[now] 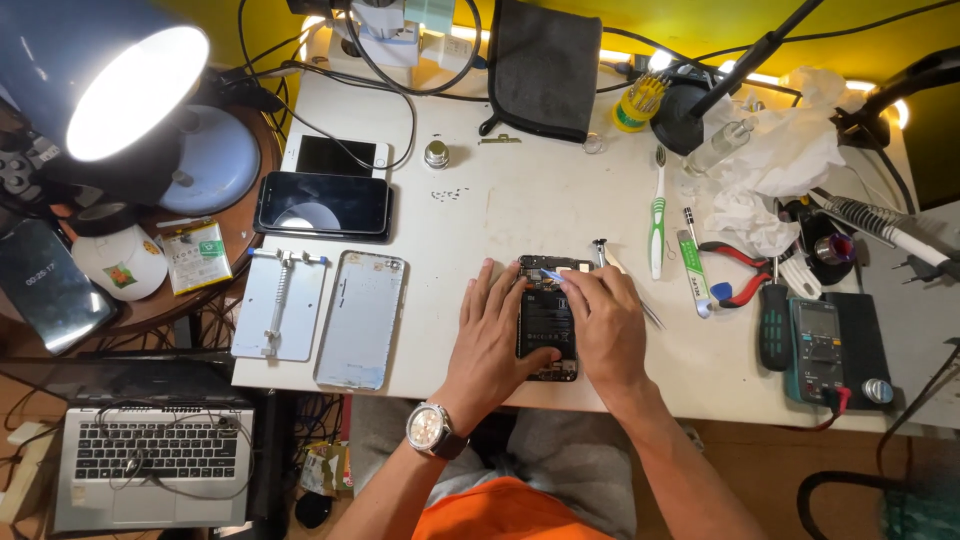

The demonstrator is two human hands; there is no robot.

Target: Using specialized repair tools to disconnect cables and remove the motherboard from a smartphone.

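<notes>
1. Left hand [492, 335] lies flat with fingers spread on the opened phone [547, 318], thumb pressed at its lower edge, steadying it near the front edge of the worktop [560, 200], about the middle.
2. Right hand [603, 322] pinches a thin blue-tipped tool [552, 274], its tip at the upper end of the phone's exposed interior.
3. Done, as judged from the layout: the back is off, since the dark battery and internals are bare. A silver back cover [360, 320] lies apart toward the left front corner, beside a metal holding jig [280, 305]. A scatter of small screws [449, 194] sits further back.
4. Left, as judged: the battery remains seated in the frame; work at the upper end appears in progress. Whether any connector is freed cannot be told.
5. Nearby, untouched: two intact phones [325, 190] at the left back, a green toothbrush [657, 215], red-handled pliers [738, 270] and a multimeter [818, 350] toward the right edge.
</notes>
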